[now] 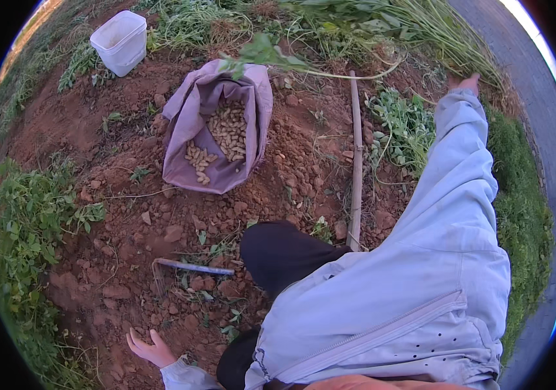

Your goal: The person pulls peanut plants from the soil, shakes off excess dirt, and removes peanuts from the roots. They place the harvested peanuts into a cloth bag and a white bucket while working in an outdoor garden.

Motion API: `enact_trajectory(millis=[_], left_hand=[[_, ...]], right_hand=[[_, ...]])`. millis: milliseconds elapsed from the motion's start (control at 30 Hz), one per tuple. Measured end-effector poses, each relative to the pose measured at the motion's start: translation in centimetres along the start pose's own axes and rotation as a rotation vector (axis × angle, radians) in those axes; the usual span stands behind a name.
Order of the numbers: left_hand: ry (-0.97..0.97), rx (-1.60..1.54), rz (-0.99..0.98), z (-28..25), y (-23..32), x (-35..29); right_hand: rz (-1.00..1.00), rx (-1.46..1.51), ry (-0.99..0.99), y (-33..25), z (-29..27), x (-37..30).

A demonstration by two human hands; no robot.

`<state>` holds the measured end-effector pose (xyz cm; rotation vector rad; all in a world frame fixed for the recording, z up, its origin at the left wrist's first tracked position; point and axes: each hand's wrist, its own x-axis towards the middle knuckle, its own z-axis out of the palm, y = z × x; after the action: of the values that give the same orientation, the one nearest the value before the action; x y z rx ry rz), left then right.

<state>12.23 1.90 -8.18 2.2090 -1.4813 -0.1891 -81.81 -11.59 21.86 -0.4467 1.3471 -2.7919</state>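
Observation:
My right hand [465, 84] reaches far out to the upper right and is closed around a bunch of long green peanut plants [430, 32], though its fingers are partly hidden. The stems run up and left from the hand, lying over other greens. At the lower left, my left hand [152, 349] is low over the reddish soil with its fingers apart and nothing in them. A purple woven sack [183, 136] stands with its mouth wide, holding a heap of peanuts [229, 132]. Near my left hand, a small hand hoe [193, 266] with a bluish handle lies on the soil.
A white plastic bucket [120, 49] stands at the upper left. A long wooden pole [356, 162] lies on the ground right of the sack. Green plants [21, 227] grow along the left, with a grassy strip [518, 201] and grey paving [538, 84] on the right.

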Motion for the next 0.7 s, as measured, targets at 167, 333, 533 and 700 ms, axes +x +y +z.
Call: enact_trajectory(millis=[167, 333, 533, 700], left_hand=[[-0.193, 0.099, -0.275, 4.3, -7.7, -6.0], [-0.170, 0.068, -0.501, 4.9, -9.3, -11.4], [-0.018, 0.051, -0.706, 4.3, -12.0, -22.6], [0.025, 0.016, -0.962, 7.3, -11.3, -33.2]], right_hand=[[0.429, -0.615, 0.130, 11.7, -18.8, -7.3], [0.854, -0.737, -0.626, 24.3, -10.4, -32.4], [0.872, -0.718, -2.128, 24.9, 1.0, -61.9], [0.057, -1.158, -3.059, 24.5, -1.8, -76.3]])
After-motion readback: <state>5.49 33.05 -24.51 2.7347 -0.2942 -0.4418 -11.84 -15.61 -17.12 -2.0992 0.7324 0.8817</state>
